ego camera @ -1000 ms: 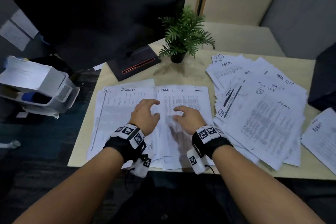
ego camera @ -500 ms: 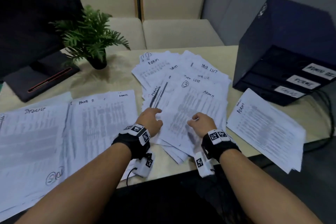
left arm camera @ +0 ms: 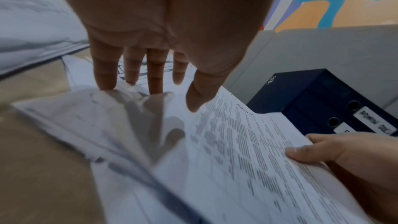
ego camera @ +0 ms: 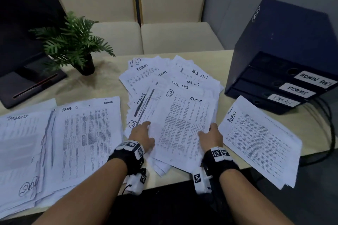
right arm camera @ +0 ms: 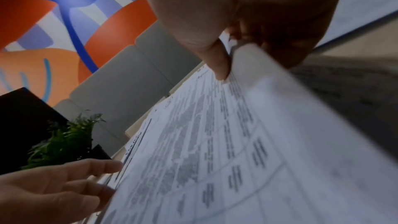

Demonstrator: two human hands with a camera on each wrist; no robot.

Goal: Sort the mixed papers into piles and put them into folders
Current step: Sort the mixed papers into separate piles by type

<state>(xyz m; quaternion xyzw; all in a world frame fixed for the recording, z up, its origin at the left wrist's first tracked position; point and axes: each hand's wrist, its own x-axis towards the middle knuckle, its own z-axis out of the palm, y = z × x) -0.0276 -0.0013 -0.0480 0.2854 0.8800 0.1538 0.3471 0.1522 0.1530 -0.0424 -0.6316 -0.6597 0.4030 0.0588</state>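
White ADMIN sheet (ego camera: 184,124) tops the mixed heap (ego camera: 164,76), its long axis running away from the person. Left hand (ego camera: 141,137) is at its left edge, right hand (ego camera: 212,136) at its right edge. Admin pile (ego camera: 87,133) lies left of the left hand and is the likely target. FORM pile (ego camera: 259,139) sits just beside the right hand, folders (ego camera: 281,86) ahead-right of it. Leftward path over the counter (ego camera: 109,82) looks free.

Left wrist: fingers straight, tips slipped under the lifted edge, thumb above the sheet, contact unclear.

Right wrist: thumb on top, fingers curled under, pinching the sheet.
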